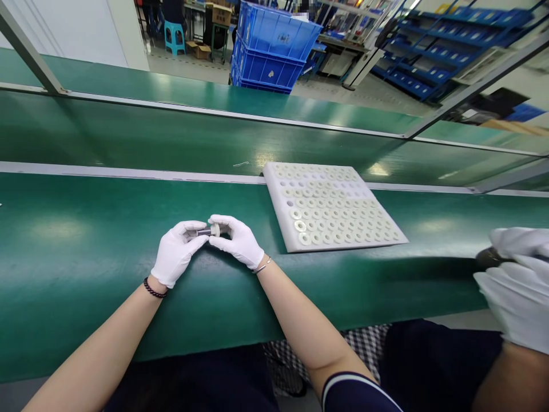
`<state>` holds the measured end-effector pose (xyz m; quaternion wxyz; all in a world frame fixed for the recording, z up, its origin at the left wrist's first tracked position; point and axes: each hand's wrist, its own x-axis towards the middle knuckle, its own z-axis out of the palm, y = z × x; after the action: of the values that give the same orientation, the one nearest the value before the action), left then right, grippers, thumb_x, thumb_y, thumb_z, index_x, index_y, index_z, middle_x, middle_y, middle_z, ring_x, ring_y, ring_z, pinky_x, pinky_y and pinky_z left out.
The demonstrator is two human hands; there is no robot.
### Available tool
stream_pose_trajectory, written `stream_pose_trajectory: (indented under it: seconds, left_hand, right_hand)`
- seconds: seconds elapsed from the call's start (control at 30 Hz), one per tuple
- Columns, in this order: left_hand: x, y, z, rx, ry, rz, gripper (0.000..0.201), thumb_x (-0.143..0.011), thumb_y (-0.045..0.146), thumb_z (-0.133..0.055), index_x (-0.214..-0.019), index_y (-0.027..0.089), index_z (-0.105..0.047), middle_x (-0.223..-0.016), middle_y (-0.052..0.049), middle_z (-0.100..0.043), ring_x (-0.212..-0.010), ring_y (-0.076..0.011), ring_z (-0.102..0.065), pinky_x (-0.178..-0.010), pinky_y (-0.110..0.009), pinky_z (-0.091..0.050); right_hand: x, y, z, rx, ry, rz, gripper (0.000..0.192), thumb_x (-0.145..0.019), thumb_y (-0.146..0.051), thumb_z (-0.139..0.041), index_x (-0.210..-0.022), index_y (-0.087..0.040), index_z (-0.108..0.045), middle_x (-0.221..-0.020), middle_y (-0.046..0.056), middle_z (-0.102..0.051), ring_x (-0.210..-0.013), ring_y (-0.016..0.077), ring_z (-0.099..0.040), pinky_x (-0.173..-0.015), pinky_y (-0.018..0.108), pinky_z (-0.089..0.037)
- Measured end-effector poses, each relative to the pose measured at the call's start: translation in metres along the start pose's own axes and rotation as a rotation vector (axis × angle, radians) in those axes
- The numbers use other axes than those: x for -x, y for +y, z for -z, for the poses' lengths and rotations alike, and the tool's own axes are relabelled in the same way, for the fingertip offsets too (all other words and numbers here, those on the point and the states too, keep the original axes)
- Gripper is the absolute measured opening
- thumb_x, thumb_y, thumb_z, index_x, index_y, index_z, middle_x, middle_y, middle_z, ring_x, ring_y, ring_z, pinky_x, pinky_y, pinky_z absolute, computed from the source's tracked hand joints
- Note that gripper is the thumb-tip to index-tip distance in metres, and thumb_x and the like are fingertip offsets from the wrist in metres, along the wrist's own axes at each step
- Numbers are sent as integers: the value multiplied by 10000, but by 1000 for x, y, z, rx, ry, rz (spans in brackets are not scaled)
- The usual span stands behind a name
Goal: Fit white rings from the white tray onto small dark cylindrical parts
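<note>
Both my hands wear white gloves and meet over the green bench top (77, 252). My left hand (175, 254) pinches a small dark cylindrical part (203, 232) by its end. My right hand (238, 240) grips a white ring (215, 230) seated on the other end of that part. A white foam tray (278, 189) with rows of white rings in round pockets lies just to the right of my hands; a few pockets at its left side are vacant.
A co-worker's gloved hands (518, 286) hold a dark object at the right edge. Beyond the bench runs a green conveyor belt (171, 137) with metal rails. Stacked blue crates (270, 51) and blue shelving (433, 51) stand in the background.
</note>
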<state>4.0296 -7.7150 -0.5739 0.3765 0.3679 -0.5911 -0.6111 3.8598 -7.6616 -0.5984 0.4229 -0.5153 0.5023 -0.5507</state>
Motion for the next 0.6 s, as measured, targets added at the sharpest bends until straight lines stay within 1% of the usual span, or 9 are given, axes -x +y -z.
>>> stream_pose_trajectory:
  seconds: [0.03,0.1,0.2,0.33,0.4,0.47,0.53,0.6]
  left_hand:
    - [0,0,0,-13,9,-16,351,-694,374,-769,-954,167,-657,-1023,-89,-702,-946,-239,-668,-874,-400,-543]
    - [0,0,1,-49,23,-48,315,-693,363,-767,-923,173,-667,-1032,-81,-696,-959,-232,-659,-897,-394,-534]
    - [0,0,1,-47,13,-35,318,-692,366,-769,-923,175,-664,-1019,-79,-697,-952,-233,-661,-887,-394,-537]
    - [0,1,1,19,-19,37,392,-693,378,-772,-986,153,-640,-994,-95,-704,-921,-241,-675,-852,-404,-549]
    - [-1,1,1,4,-11,23,367,-702,367,-764,-976,155,-644,-999,-90,-703,-932,-237,-672,-870,-400,-543]
    - [-1,1,1,-63,10,-28,309,-717,355,-749,-949,172,-659,-1007,-74,-699,-937,-225,-666,-893,-387,-534]
    - [-1,0,1,-149,21,-86,253,-736,342,-731,-932,192,-675,-1010,-56,-696,-924,-210,-659,-900,-370,-530]
    - [-1,-2,1,-185,13,-118,237,-748,332,-721,-942,203,-680,-1013,-49,-694,-914,-200,-655,-898,-357,-529]
  right_hand:
    - [0,0,0,-24,-9,-56,545,-737,-389,-754,-1221,-213,-575,-1144,72,-650,-959,173,-647,-903,364,-535]
    - [0,-1,-1,-26,-15,-118,547,-758,-411,-730,-1236,-202,-564,-1094,69,-671,-907,162,-653,-873,353,-540]
    - [0,-3,0,25,-6,-100,467,-758,-383,-730,-1167,-197,-603,-1047,56,-682,-873,157,-655,-860,346,-542]
    - [0,-4,1,67,-15,-37,448,-737,-330,-742,-1144,-197,-610,-1129,60,-657,-942,167,-653,-906,349,-525]
    - [-1,-3,2,62,-38,-56,493,-737,-337,-745,-1184,-200,-589,-1181,68,-635,-970,170,-645,-922,351,-514]
    - [-1,-2,2,46,-58,-94,544,-762,-380,-728,-1246,-206,-550,-1183,70,-626,-974,164,-632,-910,343,-510]
    - [-1,0,1,19,-63,-127,521,-816,-434,-670,-1261,-201,-532,-1087,58,-640,-918,147,-620,-865,326,-511]
    - [-1,0,0,-13,-54,-144,443,-856,-458,-615,-1199,-184,-556,-945,35,-635,-824,128,-601,-803,309,-509]
